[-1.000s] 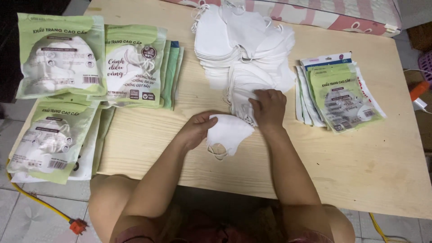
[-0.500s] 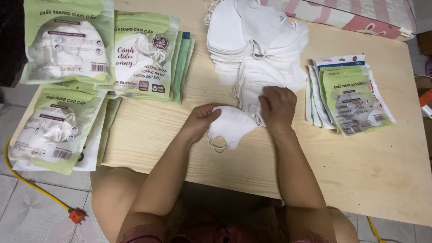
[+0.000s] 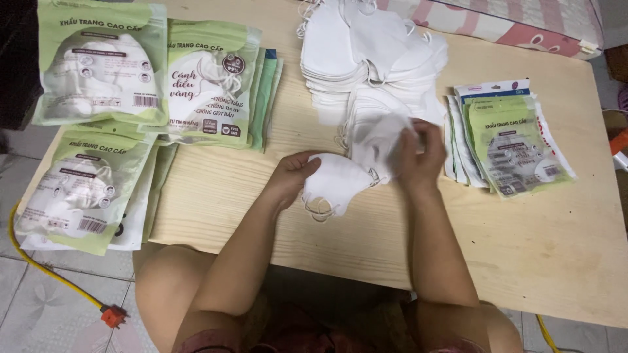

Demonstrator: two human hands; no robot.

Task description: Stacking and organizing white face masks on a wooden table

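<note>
filled packs [image 3: 104, 72] left, masks [image 3: 366, 59] centre, empty bags [image 3: 510, 140] right

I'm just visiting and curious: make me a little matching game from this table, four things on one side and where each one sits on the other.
Things:
1. loose white masks pile
2. flat empty pouches
3. yellow cable
4. folded white mask

Places:
A. on the tiled floor, lower left
B. between the left hand and right hand
C. far middle of the wooden table
D. right side of the table

Pairs: 1-C, 2-D, 3-A, 4-B
</note>
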